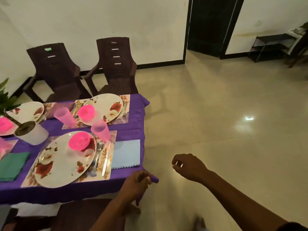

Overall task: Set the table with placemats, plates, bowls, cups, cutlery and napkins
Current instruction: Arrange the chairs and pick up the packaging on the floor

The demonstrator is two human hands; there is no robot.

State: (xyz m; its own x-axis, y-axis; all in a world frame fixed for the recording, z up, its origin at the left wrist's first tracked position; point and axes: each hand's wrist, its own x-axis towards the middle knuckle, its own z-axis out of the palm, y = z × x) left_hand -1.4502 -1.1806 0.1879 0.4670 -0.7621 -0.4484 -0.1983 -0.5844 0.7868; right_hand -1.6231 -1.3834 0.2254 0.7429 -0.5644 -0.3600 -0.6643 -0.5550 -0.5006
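A purple tablecloth [131, 124] covers the table. The near place has a floral placemat [106, 174], a flowered plate [63, 160], a pink bowl [79, 140], a pink cup [100, 130], a spoon [99, 147], a knife [106, 157] and a light blue napkin [125, 153]. The far place has a plate [108, 107], pink bowl [86, 112] and pink cup [64, 117]. My left hand [135, 185] grips the cloth's near right corner. My right hand [188, 165] hovers over the floor to the right of the table, fingers loosely curled, holding nothing.
A green napkin [12, 164] lies at the left. A white plant pot [31, 132] stands mid-table beside another plate [26, 111]. Two dark chairs [115, 64] stand behind the table, one chair [83, 214] in front. Tiled floor [216, 114] spreads to the right.
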